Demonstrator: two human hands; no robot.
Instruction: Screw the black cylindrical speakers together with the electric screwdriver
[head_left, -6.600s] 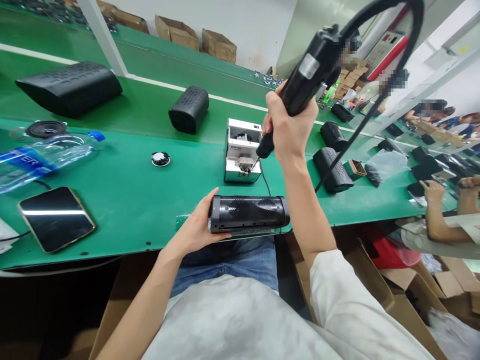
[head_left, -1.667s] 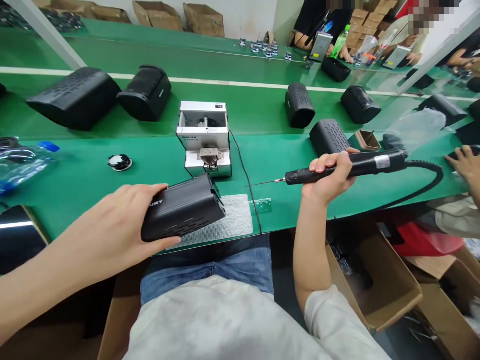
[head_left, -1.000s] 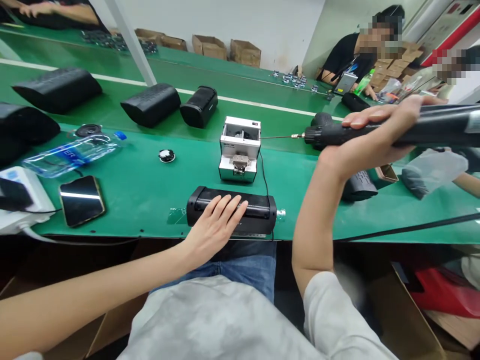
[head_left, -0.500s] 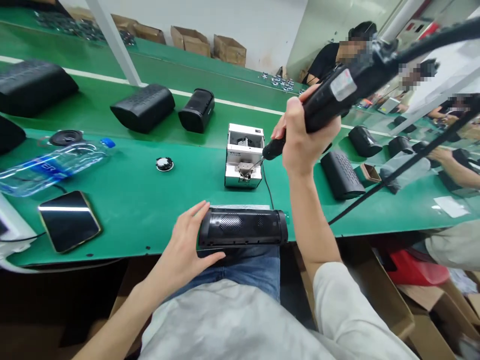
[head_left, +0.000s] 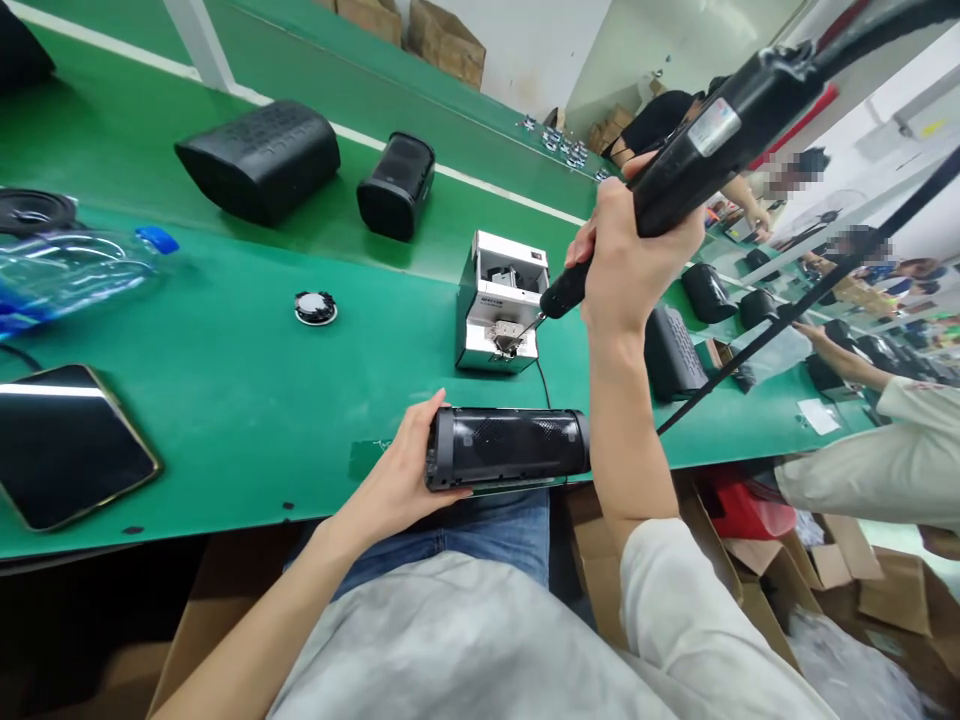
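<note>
My left hand grips the left end of a long black speaker body that lies on its side at the near edge of the green bench. My right hand is wrapped round a black electric screwdriver held tilted, cable trailing off to the right. The screwdriver's thin bit touches the front outlet of a small white screw feeder box just behind the speaker.
A phone lies at the near left, beside a water bottle and a small round driver. Black speaker shells sit on the belt behind. Another person's arm reaches in at right. Cardboard boxes stand below.
The view has swung left and closer. My left hand has closed tighter on the speaker's end. The screwdriver stays with its bit at the feeder.
</note>
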